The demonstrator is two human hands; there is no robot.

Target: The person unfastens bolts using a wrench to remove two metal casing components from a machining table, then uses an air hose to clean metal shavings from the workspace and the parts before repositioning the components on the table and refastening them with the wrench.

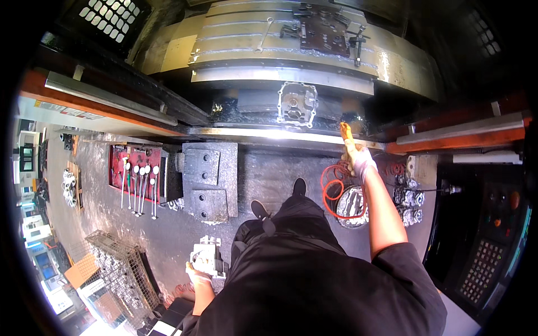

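Note:
My left hand, in a pale glove, is low at my left side. It is closed on the edge of a silvery metal casting with box-like recesses. My gloved right hand reaches forward to the machine's front edge and looks closed. A slender yellow-orange shape stretches forward from it; whether this is a tool or glove fingers I cannot make out. Beside that hand hangs a coiled red hose. Left of its tip, an open-framed metal casting stands on the machine's ledge.
A slotted machine table holds a wrench and a dark fixture plate. At left are a red tool cart and a grey block-like stand. Castings fill a wire basket. A control panel stands at right.

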